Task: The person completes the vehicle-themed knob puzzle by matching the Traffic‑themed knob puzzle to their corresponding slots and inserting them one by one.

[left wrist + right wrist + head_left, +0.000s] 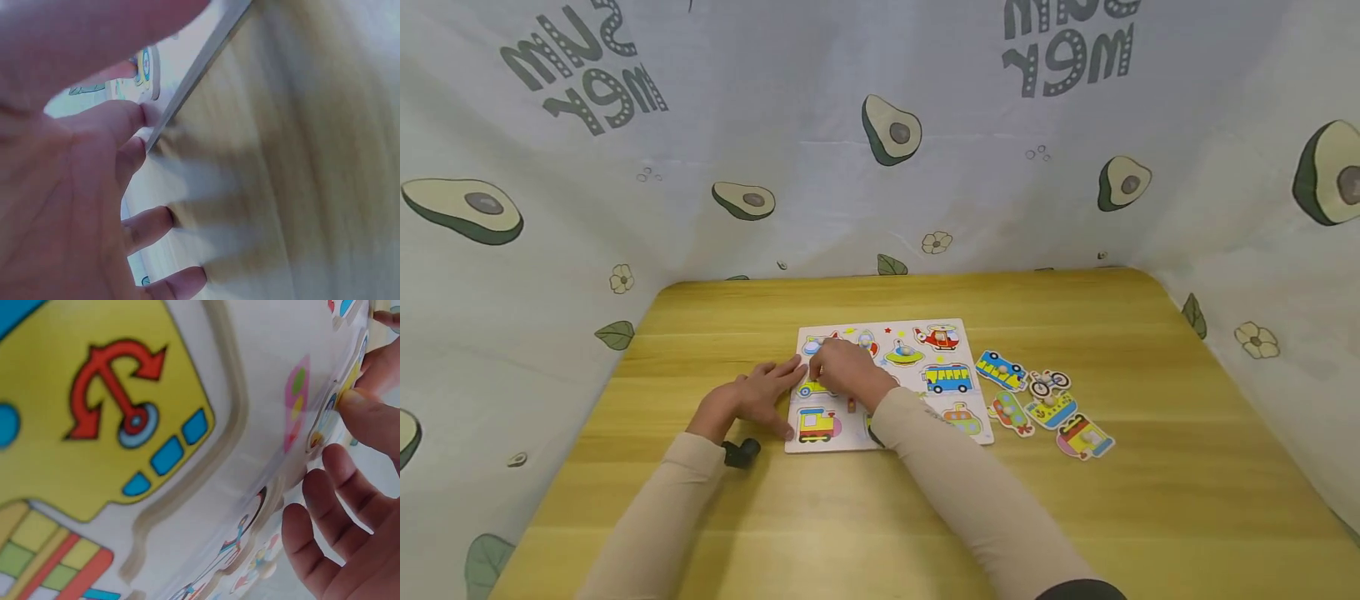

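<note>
A white wooden knob puzzle board (853, 433) with vehicle pictures lies on the table. My left hand (760, 396) rests at its left edge with fingers spread; in the left wrist view the fingertips (187, 282) touch the tabletop and board edge. Over the board's left side, my right hand (850, 371) pinches a yellow car piece (326, 422) between thumb and index finger, at the car's place. The other right-hand fingers hang loosely curved. Part of the car and its knob are hidden by the hand. A helicopter (942, 337) and spinning-top-shaped picture (904, 354) show further right.
Right of the board lie loose knob pieces: a blue bus (1000, 371), a bicycle (1049, 383), a green submarine-like piece (1011, 414), a yellow ship (1052, 410) and a train (1086, 437). An avocado-print curtain (820, 242) surrounds the wooden table (865, 533).
</note>
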`<state>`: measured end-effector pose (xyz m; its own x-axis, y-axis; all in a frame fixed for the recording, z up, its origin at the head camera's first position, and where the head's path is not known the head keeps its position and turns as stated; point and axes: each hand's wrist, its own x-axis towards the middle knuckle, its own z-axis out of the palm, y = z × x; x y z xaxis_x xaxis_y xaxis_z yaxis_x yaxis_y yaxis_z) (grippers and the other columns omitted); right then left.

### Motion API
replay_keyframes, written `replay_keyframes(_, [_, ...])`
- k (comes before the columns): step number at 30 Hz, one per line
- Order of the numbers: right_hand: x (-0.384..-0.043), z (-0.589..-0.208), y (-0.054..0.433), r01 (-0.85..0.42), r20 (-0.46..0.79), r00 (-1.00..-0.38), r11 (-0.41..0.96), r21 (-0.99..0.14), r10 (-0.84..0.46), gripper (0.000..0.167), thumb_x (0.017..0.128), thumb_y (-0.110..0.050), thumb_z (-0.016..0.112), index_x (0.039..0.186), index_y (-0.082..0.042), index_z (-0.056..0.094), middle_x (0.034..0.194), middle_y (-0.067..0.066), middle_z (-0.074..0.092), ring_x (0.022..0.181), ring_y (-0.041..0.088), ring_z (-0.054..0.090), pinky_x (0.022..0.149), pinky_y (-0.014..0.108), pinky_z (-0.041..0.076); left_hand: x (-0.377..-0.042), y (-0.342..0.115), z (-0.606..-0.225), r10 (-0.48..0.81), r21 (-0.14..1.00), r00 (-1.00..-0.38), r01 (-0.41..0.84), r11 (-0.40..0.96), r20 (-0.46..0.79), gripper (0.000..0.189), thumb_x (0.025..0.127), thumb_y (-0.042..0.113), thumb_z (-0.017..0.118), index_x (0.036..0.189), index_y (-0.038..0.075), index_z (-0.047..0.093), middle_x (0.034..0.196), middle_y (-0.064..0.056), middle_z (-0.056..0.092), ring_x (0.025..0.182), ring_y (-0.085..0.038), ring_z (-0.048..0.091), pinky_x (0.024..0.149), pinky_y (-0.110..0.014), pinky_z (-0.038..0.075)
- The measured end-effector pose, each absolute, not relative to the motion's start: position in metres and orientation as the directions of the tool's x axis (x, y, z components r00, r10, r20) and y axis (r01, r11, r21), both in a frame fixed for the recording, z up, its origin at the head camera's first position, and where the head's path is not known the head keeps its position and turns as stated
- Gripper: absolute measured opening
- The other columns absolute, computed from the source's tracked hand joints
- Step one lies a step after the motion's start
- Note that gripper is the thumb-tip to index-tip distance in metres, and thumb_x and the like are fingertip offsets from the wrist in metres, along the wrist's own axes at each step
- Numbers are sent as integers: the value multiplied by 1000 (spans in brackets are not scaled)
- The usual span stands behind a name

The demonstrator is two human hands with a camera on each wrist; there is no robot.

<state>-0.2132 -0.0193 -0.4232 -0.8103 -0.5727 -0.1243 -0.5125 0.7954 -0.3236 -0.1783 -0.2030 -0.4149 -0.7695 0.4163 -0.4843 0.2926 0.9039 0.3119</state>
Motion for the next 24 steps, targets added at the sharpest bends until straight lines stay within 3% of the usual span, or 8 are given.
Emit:
replay_keyframes(5, [-214,-426,-14,-479,-137,-823,802,-357,-552,8,91,-17,66,87,-19,72,91,-3,64,87,12,54,68,24,47,-179,-198,-414,427,312,-774,308,899,-467,106,78,37,82,160,16,18,170,-8,5,150,-47,13,112,-74,20])
replay_keyframes(10, [-219,-430,-6,-430,-176,-832,813,-394,-526,3,91,-18,67,88,-19,67,95,-2,60,88,13,50,72,24,41,-182,-189,-411,437,310,-769,321,895,-467,107,78,37,83,160,16,18,170,-8,5,151,-48,12,112,-75,19])
replay_keyframes(12, [-219,-428,-3,-410,-214,-829,822,-396,-517,4,92,-18,66,96,-19,68,104,1,60,89,15,53,72,23,43,-183,-187,-411,437,310,-770,320,895,-465,107,77,38,83,160,16,18,170,-8,6,151,-48,12,112,-75,19])
replay_keyframes(14, [-215,-424,-2,-398,-267,-814,830,-391,-516,18,93,-22,66,111,-19,68,116,4,59,93,17,57,72,25,49,-183,-188,-414,429,312,-770,309,898,-473,108,77,39,83,160,16,18,170,-9,5,151,-48,11,112,-75,19])
replay_keyframes(17, [-206,-412,4,-412,-326,-789,842,-348,-521,40,94,-29,66,134,-23,60,137,7,54,111,22,61,86,33,56,-181,-192,-419,412,305,-775,293,906,-480,108,76,40,83,160,16,18,170,-9,6,150,-49,12,112,-76,18])
replay_keyframes(19, [-201,-399,17,-445,-330,-776,837,-318,-537,47,95,-32,65,140,-23,56,142,7,52,120,23,58,96,40,54,-179,-196,-422,407,309,-778,285,908,-479,109,76,40,83,160,16,19,170,-10,6,150,-50,12,111,-78,17])
replay_keyframes(21, [-198,-385,41,-494,-319,-762,825,-276,-563,40,96,-33,63,134,-20,61,137,7,57,118,22,58,100,41,51,-176,-199,-425,404,317,-782,277,907,-474,109,75,40,84,160,16,19,169,-10,7,150,-50,13,111,-79,15])
replay_keyframes(24, [-197,-369,94,-527,-338,-742,815,-241,-579,22,97,-29,62,107,-11,69,108,5,67,92,17,59,82,34,52,-173,-201,-426,405,328,-785,271,905,-468,109,75,39,84,160,15,19,169,-11,7,150,-50,13,110,-79,15])
